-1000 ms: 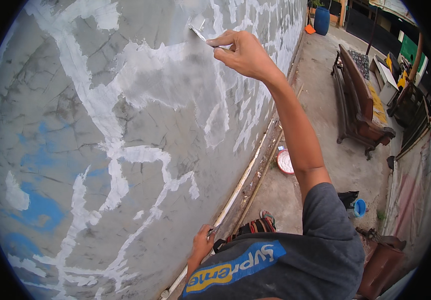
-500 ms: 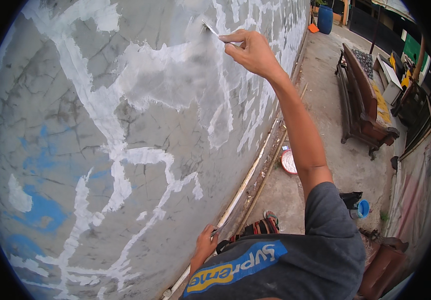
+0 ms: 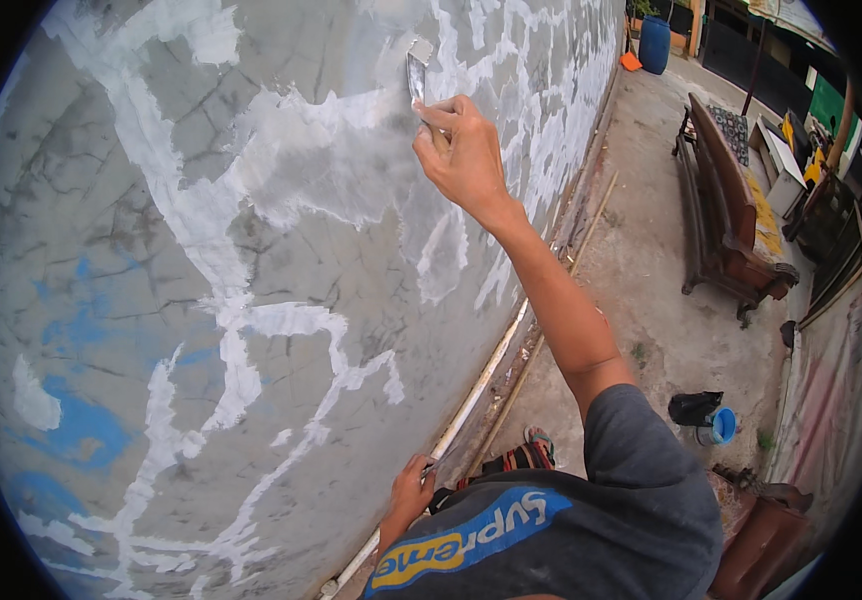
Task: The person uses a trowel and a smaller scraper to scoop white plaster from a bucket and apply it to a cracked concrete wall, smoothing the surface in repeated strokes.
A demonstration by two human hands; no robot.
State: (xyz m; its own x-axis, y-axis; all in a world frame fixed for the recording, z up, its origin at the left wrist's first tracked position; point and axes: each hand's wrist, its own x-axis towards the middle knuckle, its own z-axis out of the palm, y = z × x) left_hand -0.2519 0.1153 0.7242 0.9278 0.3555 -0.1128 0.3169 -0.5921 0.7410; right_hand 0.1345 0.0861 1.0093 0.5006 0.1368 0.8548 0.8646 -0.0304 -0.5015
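Observation:
My right hand (image 3: 466,155) is raised in front of the grey wall (image 3: 336,265), fingers closed round the handle of a small putty knife (image 3: 417,80). The knife points upward, and its flat blade carries a pale smear at or close to the wall surface. White filler (image 3: 206,225) runs over the wall in branching bands and broad patches along its cracks. My left hand (image 3: 411,497) is low by my waist near the wall's foot, its fingers curled round a thin dark-edged thing mostly hidden in the grip.
A pale pipe (image 3: 481,385) runs along the wall's base. To the right stand a brown wooden bench (image 3: 726,200) and a blue bucket (image 3: 720,427) beside a black bag (image 3: 693,407). A blue barrel (image 3: 654,46) and an orange dustpan-like thing (image 3: 630,61) are far off.
My right hand has moved left and slightly down, and the knife has turned from slanting left to nearly upright. My right arm now covers the red-rimmed tub of white paste. My left hand is almost unmoved.

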